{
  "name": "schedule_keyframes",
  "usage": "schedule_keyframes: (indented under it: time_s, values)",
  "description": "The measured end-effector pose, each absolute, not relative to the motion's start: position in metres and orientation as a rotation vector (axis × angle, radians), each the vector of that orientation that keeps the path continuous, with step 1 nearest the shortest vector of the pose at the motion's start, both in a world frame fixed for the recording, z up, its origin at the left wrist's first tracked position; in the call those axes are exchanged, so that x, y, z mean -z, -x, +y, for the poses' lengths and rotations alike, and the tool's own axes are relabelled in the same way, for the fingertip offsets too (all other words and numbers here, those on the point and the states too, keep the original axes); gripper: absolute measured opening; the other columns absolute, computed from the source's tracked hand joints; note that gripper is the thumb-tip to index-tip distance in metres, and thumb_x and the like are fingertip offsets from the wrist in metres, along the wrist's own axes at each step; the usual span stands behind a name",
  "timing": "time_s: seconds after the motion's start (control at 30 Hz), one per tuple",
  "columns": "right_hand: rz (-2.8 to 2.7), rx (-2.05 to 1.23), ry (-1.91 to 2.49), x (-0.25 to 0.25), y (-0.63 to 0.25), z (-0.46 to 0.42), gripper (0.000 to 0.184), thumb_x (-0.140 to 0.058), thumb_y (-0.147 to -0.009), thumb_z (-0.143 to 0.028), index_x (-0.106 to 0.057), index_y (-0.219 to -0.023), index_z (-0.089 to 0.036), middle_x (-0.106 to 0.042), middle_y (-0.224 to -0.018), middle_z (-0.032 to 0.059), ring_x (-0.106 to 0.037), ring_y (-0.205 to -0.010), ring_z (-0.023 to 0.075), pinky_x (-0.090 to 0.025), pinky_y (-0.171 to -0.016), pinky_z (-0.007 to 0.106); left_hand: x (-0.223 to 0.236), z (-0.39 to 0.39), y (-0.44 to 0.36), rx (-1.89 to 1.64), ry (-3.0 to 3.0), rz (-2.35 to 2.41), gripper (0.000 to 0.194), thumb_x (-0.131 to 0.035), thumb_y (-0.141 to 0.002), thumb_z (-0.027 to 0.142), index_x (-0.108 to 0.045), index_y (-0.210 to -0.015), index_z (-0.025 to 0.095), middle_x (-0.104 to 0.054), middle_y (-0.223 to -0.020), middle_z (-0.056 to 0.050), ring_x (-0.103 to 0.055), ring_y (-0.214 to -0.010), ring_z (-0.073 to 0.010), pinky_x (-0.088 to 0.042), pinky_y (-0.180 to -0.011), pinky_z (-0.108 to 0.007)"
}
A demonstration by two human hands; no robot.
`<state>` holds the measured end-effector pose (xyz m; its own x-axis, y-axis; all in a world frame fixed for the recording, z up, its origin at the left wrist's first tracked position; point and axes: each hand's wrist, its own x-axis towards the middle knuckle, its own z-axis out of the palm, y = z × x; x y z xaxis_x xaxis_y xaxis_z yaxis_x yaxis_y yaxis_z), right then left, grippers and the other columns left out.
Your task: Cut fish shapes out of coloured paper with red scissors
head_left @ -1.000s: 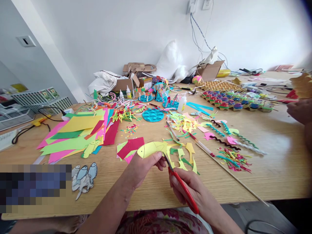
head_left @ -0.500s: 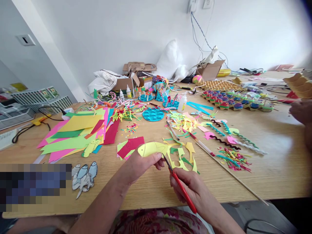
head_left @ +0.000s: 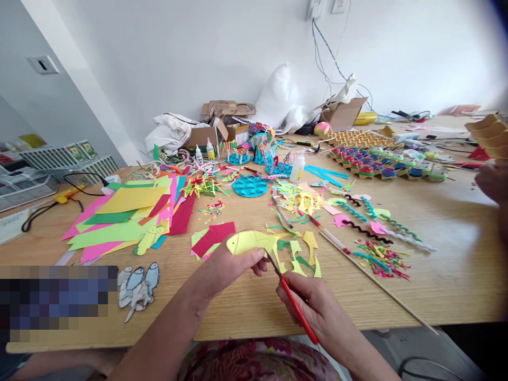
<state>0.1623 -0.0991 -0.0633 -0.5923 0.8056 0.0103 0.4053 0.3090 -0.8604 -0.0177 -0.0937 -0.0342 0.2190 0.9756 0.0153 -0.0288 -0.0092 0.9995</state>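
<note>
A yellow paper fish (head_left: pixel 248 241) with a drawn eye and gill line is pinched in my left hand (head_left: pixel 234 267), thumb on top. My right hand (head_left: pixel 311 301) is wrapped round the red handles of a pair of scissors (head_left: pixel 298 312). The dark blades reach up to the fish's lower edge near its tail, beside my left fingertips. Just beyond, yellow and green paper offcuts (head_left: pixel 296 259) lie on the table. Behind my left hand is a small stack of red and green paper pieces (head_left: pixel 214 238) with drawn lines.
Coloured paper sheets (head_left: pixel 123 211) and blue-white fish cutouts (head_left: pixel 138 288) lie to the left. A long thin stick (head_left: pixel 381 280) slants across the right, near pipe cleaners (head_left: pixel 367 233). Glue bottles (head_left: pixel 297 166) and egg trays (head_left: pixel 369 153) stand farther back. Another person's hand (head_left: pixel 492 182) holds cardboard at far right.
Hardly anything differs. The view has shifted very slightly, and both hands keep the fish and scissors in nearly the same position.
</note>
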Motion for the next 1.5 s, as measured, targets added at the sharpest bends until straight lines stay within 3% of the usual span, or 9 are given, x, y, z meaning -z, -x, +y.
schedule_keyframes:
  time_s: [0.47,0.9,1.03,1.17,1.5]
  values:
    - [-2.081,-1.255,1.016,0.062,-0.162,-0.099,0.042,-0.033,-0.090,-0.048,-0.038,-0.058,-0.021,-0.040,-0.048,-0.0030,-0.036,-0.049,0.0124,-0.029,-0.044,0.023,0.032,-0.096,0.015,-1.132,-1.239,1.071,0.015,-0.054,-0.076,0.024,-0.061,-0.069,0.013,-0.060,-0.061,-0.001,-0.055,-0.056,-0.0111,-0.044,-0.052,-0.022]
    - [-2.073,-1.288,1.051,0.064,-0.164,-0.100,0.039,-0.039,-0.090,-0.042,-0.036,-0.057,-0.020,-0.039,-0.048,-0.0042,-0.035,-0.046,0.0106,-0.026,-0.042,0.022,0.035,-0.097,0.016,-1.086,-1.214,1.062,0.016,-0.054,-0.077,0.027,-0.059,-0.073,0.012,-0.059,-0.063,-0.002,-0.054,-0.058,-0.0115,-0.044,-0.053,-0.023]
    - [-2.108,-1.279,1.037,0.062,-0.164,-0.098,0.039,-0.037,-0.090,-0.042,-0.038,-0.058,-0.020,-0.041,-0.050,-0.0031,-0.035,-0.047,0.0109,-0.026,-0.041,0.022,0.031,-0.097,0.019,-1.137,-1.219,1.054,0.017,-0.057,-0.077,0.032,-0.056,-0.079,0.015,-0.054,-0.063,0.001,-0.051,-0.058,-0.0102,-0.042,-0.053,-0.021]
    - [-2.108,-1.268,1.023,0.063,-0.164,-0.098,0.040,-0.037,-0.089,-0.045,-0.039,-0.058,-0.020,-0.042,-0.051,-0.0025,-0.037,-0.049,0.0116,-0.028,-0.043,0.022,0.029,-0.095,0.018,-1.211,-1.191,1.139,0.017,-0.062,-0.072,0.030,-0.054,-0.072,0.015,-0.048,-0.058,0.004,-0.044,-0.053,-0.0074,-0.038,-0.048,-0.018]
    - [-1.718,-1.570,0.954,0.070,-0.156,-0.105,0.046,-0.038,-0.084,-0.058,-0.040,-0.059,-0.020,-0.043,-0.050,-0.0031,-0.039,-0.048,0.0116,-0.031,-0.048,0.023,0.038,-0.098,-0.004,-1.385,-0.799,1.056,0.021,-0.069,-0.064,0.025,-0.053,-0.077,0.018,-0.060,-0.068,0.004,-0.055,-0.058,-0.0080,-0.040,-0.052,-0.018]
